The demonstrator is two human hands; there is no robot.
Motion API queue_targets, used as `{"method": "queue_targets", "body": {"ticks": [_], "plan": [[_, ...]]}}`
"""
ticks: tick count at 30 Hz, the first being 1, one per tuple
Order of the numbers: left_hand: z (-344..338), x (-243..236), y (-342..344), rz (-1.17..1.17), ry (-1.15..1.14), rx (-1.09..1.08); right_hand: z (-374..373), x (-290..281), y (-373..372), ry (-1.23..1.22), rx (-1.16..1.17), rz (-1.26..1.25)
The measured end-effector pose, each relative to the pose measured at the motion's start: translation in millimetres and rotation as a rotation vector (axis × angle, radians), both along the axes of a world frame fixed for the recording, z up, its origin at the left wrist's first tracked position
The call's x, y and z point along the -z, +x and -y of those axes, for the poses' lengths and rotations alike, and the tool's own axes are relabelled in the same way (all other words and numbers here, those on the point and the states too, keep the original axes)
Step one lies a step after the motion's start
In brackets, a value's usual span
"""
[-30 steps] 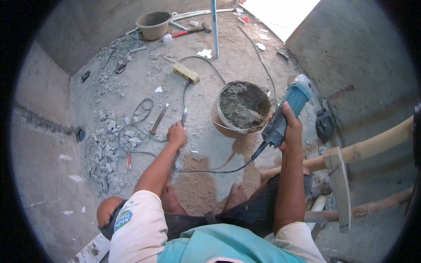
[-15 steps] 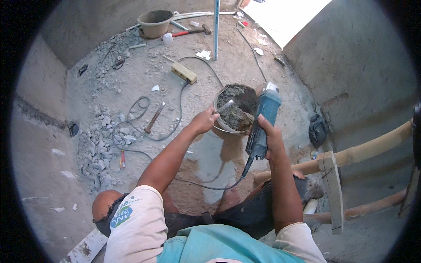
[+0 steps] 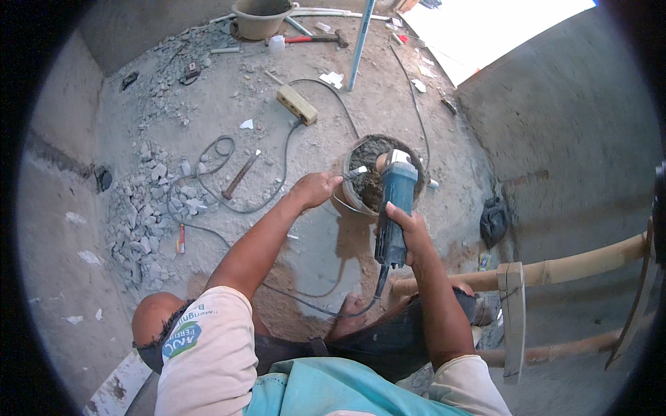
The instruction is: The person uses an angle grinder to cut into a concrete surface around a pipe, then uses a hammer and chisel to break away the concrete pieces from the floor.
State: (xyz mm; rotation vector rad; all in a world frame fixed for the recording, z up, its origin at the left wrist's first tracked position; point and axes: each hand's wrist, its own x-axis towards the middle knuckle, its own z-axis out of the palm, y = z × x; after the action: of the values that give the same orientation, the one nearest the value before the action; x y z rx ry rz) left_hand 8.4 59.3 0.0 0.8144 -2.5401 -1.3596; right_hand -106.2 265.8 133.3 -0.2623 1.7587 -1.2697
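Over the bucket (image 3: 346, 202) of grey mortar (image 3: 370, 150), my right hand (image 3: 409, 234) grips a blue angle grinder (image 3: 400, 183), its metal head pointing away from me and its cord (image 3: 380, 284) hanging back toward my body. My left hand (image 3: 318, 188) is closed on a slim metal tool (image 3: 352, 173), whose pale tip reaches over the bucket's left side, just beside the grinder's head. I cannot make out exactly what kind of tool it is. A steel chisel or bar (image 3: 239, 177) lies on the floor left of my left hand.
A power strip (image 3: 297, 104) with looping cable lies beyond the bucket. Rubble (image 3: 146, 243) lines the left wall. A tub (image 3: 260, 26), red-handled hammer (image 3: 312, 39) and upright pipe (image 3: 359, 52) are at the back. Bamboo poles (image 3: 583, 256) and a black bag (image 3: 492, 222) are on the right.
My left hand rose and moved right to the bucket with the metal tool. My right hand brought the grinder leftward and lower, so its head is now over the bucket beside that tool.
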Motion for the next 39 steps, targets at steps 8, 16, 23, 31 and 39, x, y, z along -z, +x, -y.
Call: {"method": "queue_targets", "body": {"ticks": [8,16,23,31,39], "plan": [[0.6,1.3,-0.2,-0.060,0.069,0.019,4.3,16.0,-1.8,0.091,-0.051,-0.015],[1.9,6.0,-5.5,-0.095,0.005,0.018,7.3,24.5,0.9,0.106,-0.099,-0.088],[2.2,8.2,-5.2,-0.115,-0.010,0.020,10.8,18.2,2.7,0.091,-0.080,-0.048],[2.5,-0.8,-4.1,-0.058,0.036,0.034,11.1,12.6,3.5,0.111,-0.087,-0.039],[1.2,-5.1,-3.4,-0.036,0.020,0.023,10.1,11.4,2.8,0.104,-0.037,0.014]]}}
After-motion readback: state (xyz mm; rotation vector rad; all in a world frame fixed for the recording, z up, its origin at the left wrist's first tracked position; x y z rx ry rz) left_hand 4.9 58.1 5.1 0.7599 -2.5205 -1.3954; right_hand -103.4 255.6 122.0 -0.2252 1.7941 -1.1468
